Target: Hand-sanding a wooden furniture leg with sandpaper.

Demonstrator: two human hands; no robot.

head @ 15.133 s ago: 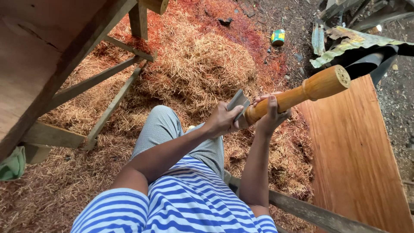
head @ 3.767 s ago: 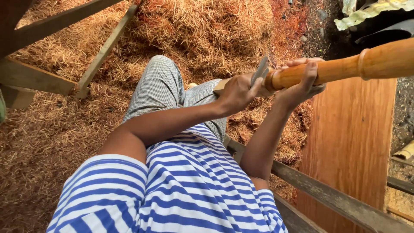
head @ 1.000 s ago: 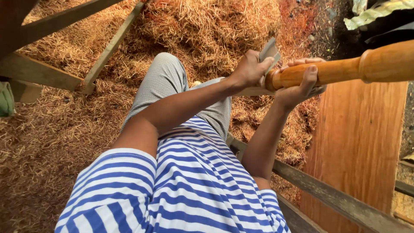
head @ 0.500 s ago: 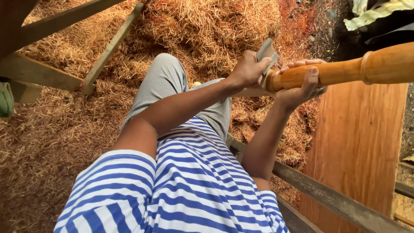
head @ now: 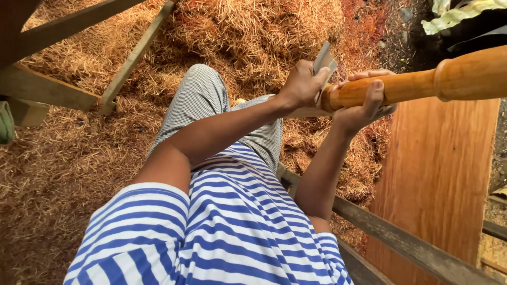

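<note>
A turned wooden post [head: 422,84], orange-brown with a wider collar toward its right end, runs across the upper right. My right hand [head: 364,97] wraps around its narrow left end from below. My left hand [head: 301,84] grips a flat grey metal blade [head: 323,60] and presses it against the very tip of the post, just left of my right hand. My knee in checked trousers [head: 206,100] sits below and to the left of both hands.
Reddish wood shavings [head: 253,31] cover the ground. A wide smooth wooden board [head: 443,174] lies at the right. A grey wooden rail [head: 401,243] crosses under my right arm. Timber frame bars [head: 132,53] slant at the upper left.
My left hand with the blade has shifted slightly up and right along the post's tip. The post and my right hand stay almost where they were.
</note>
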